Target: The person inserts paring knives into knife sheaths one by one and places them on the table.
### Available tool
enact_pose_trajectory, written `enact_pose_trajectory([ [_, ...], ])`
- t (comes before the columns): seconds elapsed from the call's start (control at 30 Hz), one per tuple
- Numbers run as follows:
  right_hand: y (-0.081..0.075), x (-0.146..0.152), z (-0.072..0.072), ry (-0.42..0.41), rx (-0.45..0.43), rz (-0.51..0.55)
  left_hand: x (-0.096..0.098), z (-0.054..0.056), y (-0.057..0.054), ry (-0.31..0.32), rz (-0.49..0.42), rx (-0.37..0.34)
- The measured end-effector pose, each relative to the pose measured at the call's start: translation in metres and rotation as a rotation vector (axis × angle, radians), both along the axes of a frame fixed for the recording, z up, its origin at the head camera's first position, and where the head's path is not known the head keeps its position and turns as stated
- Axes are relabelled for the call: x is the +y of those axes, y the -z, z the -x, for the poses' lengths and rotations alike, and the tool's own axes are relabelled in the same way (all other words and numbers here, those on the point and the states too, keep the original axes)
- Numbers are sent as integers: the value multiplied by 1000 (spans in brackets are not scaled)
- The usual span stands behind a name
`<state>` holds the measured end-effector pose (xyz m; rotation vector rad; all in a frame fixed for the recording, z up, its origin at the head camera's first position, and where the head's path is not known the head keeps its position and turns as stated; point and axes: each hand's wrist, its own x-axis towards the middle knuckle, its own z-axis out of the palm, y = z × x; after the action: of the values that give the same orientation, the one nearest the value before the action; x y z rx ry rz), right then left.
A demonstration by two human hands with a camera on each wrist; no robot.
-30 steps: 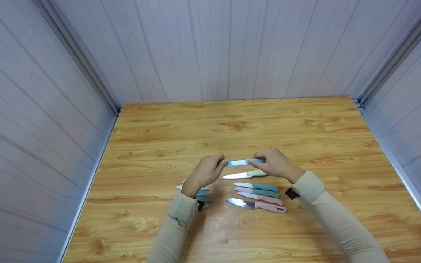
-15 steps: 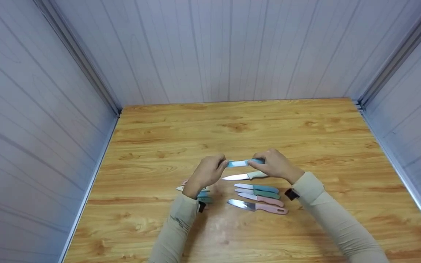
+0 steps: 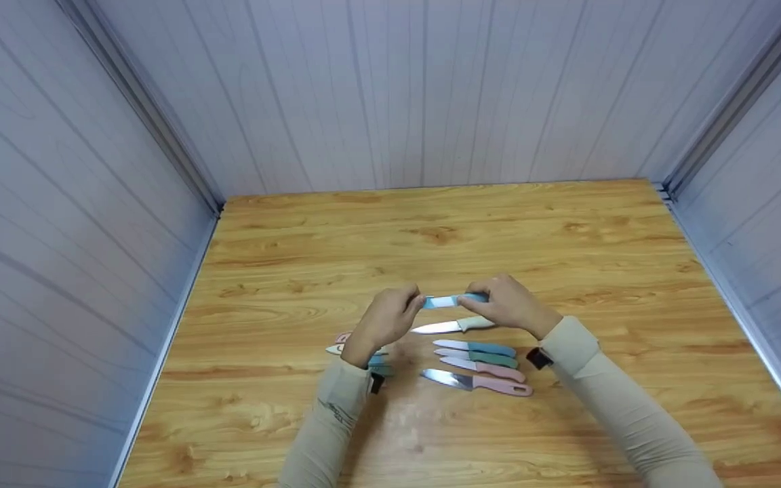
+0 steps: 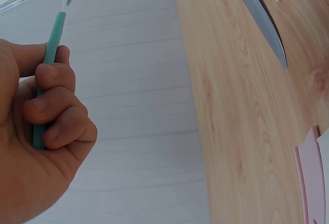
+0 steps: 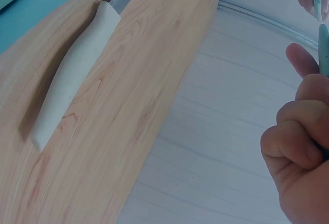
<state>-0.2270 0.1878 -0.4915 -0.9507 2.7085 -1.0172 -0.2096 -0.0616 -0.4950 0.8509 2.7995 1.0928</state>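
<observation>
Over the table, my left hand (image 3: 384,317) grips a slim teal-blue knife sheath (image 4: 55,39), fingers curled round it. My right hand (image 3: 509,305) holds a knife by its blue handle (image 3: 476,297), thumb along it. Between the hands a stretch of white blade (image 3: 442,301) shows, its tip end hidden at the sheath. Just below the hands lies a knife with a pale handle (image 5: 77,72). Nearer the person are a knife with a blue handle (image 3: 492,349), one with a green handle (image 3: 495,360) and two with pink handles (image 3: 502,385), all pointing left.
Several blade sheaths, among them a pink one (image 4: 311,172) and a teal one (image 3: 380,371), lie by the left forearm, partly covered by it. The wooden table (image 3: 431,237) is bounded by white panel walls (image 3: 390,88) at the back and sides.
</observation>
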Motion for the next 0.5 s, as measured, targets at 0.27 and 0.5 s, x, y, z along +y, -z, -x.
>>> enact_pose_trajectory([
  [0.27,1,-2,1,-8,14,2,1,-1,1,-9,-9,1],
  [0.5,0,-5,2,-10,-4,-15,4,0,0,-12,-1,9],
])
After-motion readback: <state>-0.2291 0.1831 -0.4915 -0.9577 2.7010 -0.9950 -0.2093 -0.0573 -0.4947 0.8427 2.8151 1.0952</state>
